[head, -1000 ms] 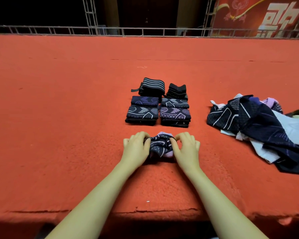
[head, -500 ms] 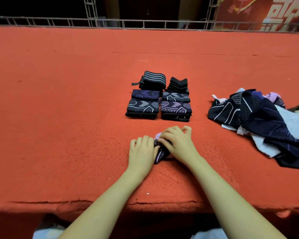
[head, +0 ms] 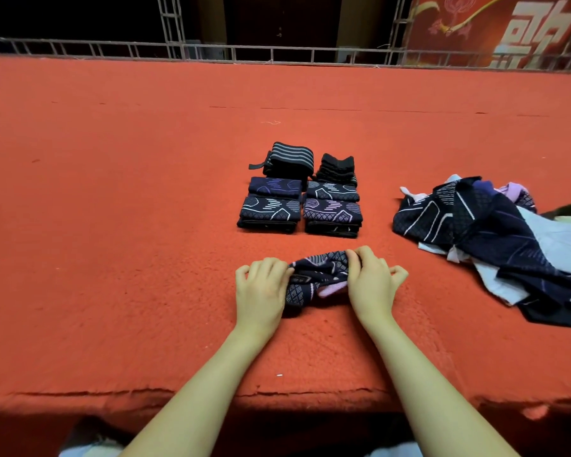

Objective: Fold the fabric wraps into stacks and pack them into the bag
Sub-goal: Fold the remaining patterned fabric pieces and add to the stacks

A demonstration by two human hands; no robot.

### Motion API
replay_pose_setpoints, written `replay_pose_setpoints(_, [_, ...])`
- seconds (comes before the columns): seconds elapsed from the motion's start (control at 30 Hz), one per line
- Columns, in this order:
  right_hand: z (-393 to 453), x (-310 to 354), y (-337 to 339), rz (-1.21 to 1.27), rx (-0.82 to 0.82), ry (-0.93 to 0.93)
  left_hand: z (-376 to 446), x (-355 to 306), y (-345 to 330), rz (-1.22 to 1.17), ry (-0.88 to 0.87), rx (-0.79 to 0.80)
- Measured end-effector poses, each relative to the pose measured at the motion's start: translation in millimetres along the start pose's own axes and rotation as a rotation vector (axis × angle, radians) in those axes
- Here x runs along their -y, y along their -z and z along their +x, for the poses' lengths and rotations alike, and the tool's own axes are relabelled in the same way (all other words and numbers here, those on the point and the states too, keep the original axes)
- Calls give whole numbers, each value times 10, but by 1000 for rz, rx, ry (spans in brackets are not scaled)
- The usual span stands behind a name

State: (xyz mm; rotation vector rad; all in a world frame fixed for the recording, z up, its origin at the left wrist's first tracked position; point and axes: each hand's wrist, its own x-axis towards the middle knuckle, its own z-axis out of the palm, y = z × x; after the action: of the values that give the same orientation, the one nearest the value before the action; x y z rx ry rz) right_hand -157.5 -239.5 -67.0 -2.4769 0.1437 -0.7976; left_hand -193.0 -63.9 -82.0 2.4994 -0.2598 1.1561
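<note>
Pinching the wrap (head: 317,278) (near carpet edge (head: 211,392)), both hands

On the red-covered table (head: 112,258), the left hand (head: 261,291) and right hand (head: 371,285) each grip an end of a dark patterned wrap (head: 317,278) (lilac shows at its near edge), fingers (head: 355,258) curled into the cloth. Beyond it sit folded stacks (head: 300,192) in two columns, the far-left one striped. To the right, well apart, lies a loose heap of unfolded wraps (head: 495,235); something dark behind it may be a bag.
</note>
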Motion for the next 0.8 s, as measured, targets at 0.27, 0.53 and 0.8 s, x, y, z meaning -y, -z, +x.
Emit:
replay_pose_setpoints(0.27, [107,72,-91,89,148,-83,380,181,-117,-38,409,336])
replay_pose_setpoints(0.53, [-21,58,-34,235,201,488,371,98,-11,-79,-87,178])
replay_pose_setpoints(0.8, [-78,-129,-141,94,219,554,100,259,-163,77,-237,253])
